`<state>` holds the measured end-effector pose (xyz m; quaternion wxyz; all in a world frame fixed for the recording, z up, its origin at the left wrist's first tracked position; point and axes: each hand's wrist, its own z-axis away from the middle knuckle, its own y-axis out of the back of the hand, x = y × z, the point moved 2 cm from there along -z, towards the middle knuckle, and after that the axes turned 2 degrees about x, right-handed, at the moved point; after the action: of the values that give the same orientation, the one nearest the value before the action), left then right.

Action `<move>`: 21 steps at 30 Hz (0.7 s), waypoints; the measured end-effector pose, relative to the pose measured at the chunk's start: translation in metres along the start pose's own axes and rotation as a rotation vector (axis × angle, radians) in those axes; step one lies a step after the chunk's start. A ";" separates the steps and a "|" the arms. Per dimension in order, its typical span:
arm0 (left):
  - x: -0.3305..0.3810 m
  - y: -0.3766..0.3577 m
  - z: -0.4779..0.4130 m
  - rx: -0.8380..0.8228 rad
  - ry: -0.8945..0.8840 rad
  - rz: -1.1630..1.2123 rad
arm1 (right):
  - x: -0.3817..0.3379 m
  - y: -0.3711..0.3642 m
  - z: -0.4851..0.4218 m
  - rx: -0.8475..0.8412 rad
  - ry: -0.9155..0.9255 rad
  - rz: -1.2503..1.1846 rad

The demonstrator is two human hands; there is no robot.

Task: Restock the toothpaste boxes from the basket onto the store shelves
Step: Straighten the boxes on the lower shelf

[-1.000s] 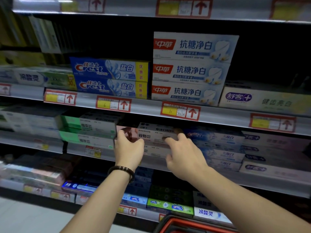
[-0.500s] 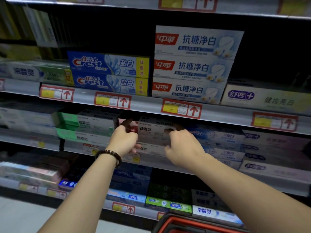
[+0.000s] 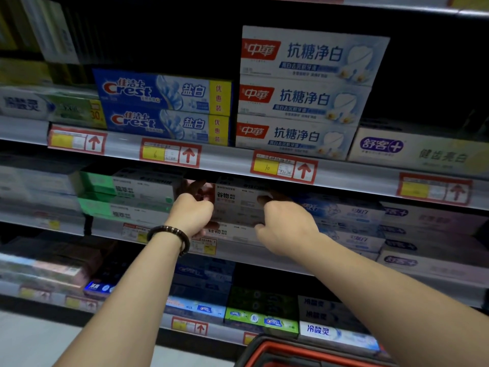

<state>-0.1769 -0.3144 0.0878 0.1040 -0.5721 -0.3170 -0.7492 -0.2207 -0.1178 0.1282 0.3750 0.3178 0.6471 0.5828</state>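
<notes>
A white and pink toothpaste box lies lengthwise on the second shelf, on top of a matching box. My left hand, with a dark bead bracelet at the wrist, grips the box's left end with curled fingers. My right hand holds its right end, the thumb on the front face and fingers curled round the end. The red rim of the basket shows at the bottom edge; its contents are out of view.
Green and white boxes sit to the left of the held box, blue Crest boxes to the right. The shelf above carries blue Crest boxes and white stacked boxes. A lower shelf holds more boxes.
Both hands have moved a little up and deeper into the shelf with the box. My left hand's fingers have curled tighter round its left end.
</notes>
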 end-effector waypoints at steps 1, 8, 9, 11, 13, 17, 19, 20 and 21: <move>-0.001 0.000 -0.001 -0.003 0.005 0.009 | 0.000 0.000 -0.001 -0.001 -0.002 -0.001; 0.000 -0.002 -0.001 -0.017 0.002 0.047 | 0.001 -0.004 -0.003 0.000 0.008 0.023; 0.000 -0.002 0.000 -0.018 -0.007 0.048 | 0.001 -0.005 -0.004 0.004 0.010 0.026; 0.000 -0.002 -0.001 -0.022 -0.020 0.055 | 0.001 -0.006 -0.006 0.009 0.007 0.025; 0.000 -0.002 -0.001 -0.027 -0.027 0.058 | 0.001 -0.006 -0.006 0.015 0.010 0.032; -0.004 -0.004 -0.003 -0.037 -0.042 0.060 | 0.000 -0.005 -0.004 0.012 0.003 0.032; -0.004 -0.004 -0.002 -0.015 -0.047 0.072 | 0.001 -0.003 -0.002 0.023 -0.005 0.014; -0.002 -0.003 0.000 0.008 -0.055 0.078 | 0.002 -0.002 -0.001 0.049 -0.003 0.011; 0.000 -0.002 0.002 0.039 -0.070 0.079 | 0.003 -0.001 0.001 0.081 0.001 0.013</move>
<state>-0.1765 -0.3114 0.0871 0.1334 -0.6080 -0.3120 -0.7178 -0.2217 -0.1152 0.1265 0.3576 0.3366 0.6684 0.5587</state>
